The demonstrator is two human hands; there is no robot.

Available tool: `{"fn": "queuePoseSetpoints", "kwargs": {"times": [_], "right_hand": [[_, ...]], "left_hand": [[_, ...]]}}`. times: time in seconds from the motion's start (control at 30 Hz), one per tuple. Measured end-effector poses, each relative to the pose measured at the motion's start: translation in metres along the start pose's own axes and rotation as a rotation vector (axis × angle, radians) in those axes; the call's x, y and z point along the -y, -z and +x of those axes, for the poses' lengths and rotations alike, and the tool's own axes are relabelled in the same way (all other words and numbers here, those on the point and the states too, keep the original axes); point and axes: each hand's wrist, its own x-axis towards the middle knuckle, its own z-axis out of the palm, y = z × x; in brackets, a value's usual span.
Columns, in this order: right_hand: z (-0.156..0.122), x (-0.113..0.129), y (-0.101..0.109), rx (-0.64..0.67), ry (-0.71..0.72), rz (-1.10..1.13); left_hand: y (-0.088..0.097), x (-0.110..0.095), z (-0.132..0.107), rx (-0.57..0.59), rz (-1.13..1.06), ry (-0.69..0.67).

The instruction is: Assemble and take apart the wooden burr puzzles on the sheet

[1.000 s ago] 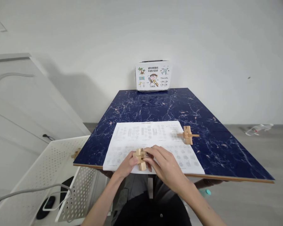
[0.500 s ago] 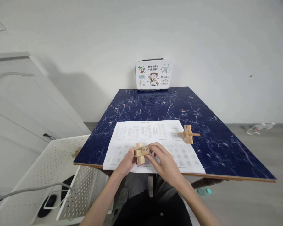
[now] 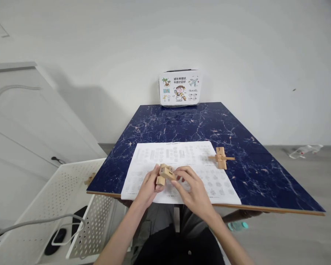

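A white perforated basket (image 3: 71, 191) stands off the 8 o'clock corner of a blue marbled table (image 3: 251, 176). At the table's 6 o'clock edge, a person's left hand (image 3: 147, 187) wraps thumb and fingers tightly around the left end of a wooden interlocking puzzle (image 3: 164, 173), held just above a printed sheet (image 3: 176, 152). The right hand (image 3: 191, 187) pinches the puzzle's right end with curled fingertips. An illustrated box (image 3: 180, 87) stands at 12 o'clock, against the wall. A second wooden puzzle (image 3: 220, 158) lies untouched at 2 o'clock from the hands, on the sheet's right edge.
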Motion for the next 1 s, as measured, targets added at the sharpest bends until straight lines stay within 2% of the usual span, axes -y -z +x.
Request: {"fn": "queuePoseSetpoints", "kwargs": {"times": [0.13, 0.3, 0.4, 0.5, 0.63, 0.73, 0.87, 1.0], "right_hand": [[0.002, -0.010, 0.010, -0.126, -0.105, -0.031], [-0.004, -0.040, 0.016, -0.213, -0.152, -0.460], [-0.010, -0.045, 0.014, -0.229, -0.145, -0.594], [-0.012, -0.034, 0.010, -0.241, -0.122, -0.480], [-0.008, -0.008, 0.008, -0.042, -0.185, -0.154], [-0.005, 0.004, 0.008, 0.054, -0.267, -0.008], [-0.005, 0.009, 0.008, 0.101, -0.284, 0.010], [-0.008, 0.012, 0.010, 0.097, -0.273, -0.010]], "left_hand": [[0.001, -0.004, 0.002, -0.065, -0.071, -0.065], [-0.003, -0.004, 0.000, -0.076, -0.010, -0.071], [-0.005, 0.000, -0.001, -0.020, 0.118, -0.082], [-0.004, 0.003, -0.001, 0.054, 0.231, -0.104], [-0.003, 0.002, -0.003, 0.123, 0.346, -0.105], [-0.005, 0.001, -0.006, 0.147, 0.406, -0.107], [-0.009, 0.000, -0.008, 0.160, 0.408, -0.071], [-0.011, -0.005, -0.014, 0.202, 0.328, 0.025]]}}
